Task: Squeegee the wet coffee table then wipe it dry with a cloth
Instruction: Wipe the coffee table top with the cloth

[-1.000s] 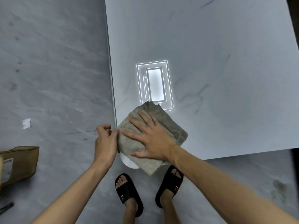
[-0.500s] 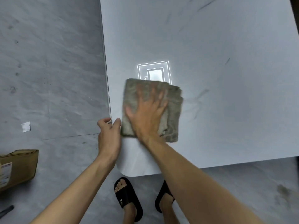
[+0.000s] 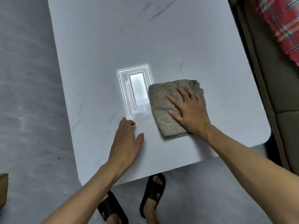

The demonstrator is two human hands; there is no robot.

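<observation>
Floor: Grey marbled floor (image 3: 29,94) surrounded the bench.
Bench: The bench (image 3: 113,38) had a pale, glossy top. A light's reflection (image 3: 135,89) showed just left of the cloth. Remaining wetness could not be told.
Sofa: The sofa (image 3: 278,88) stood along the bench's right side and carried plaid fabric (image 3: 279,21).
Cloth: The cloth (image 3: 161,101), a folded grey-beige pad, lay flat on the bench towards its near right corner.
Handling: The cloth was judged soft, light and limp. It was likely to slide freely on the gloss and to bunch if pushed from one edge. The best hold was judged a flat palm over the middle, or a pinch at the folded edge to lift.
Right hand: The right hand (image 3: 189,110) lay flat on the cloth with fingers spread, pressing and gripping nothing.
Left hand: The left hand (image 3: 126,143) rested on bare bench, apart from the cloth, relaxed and empty.
Box: A cardboard box (image 3: 3,189) sat at the frame's left edge. Its contents were hidden.
Squeegee: It was not in view.
</observation>
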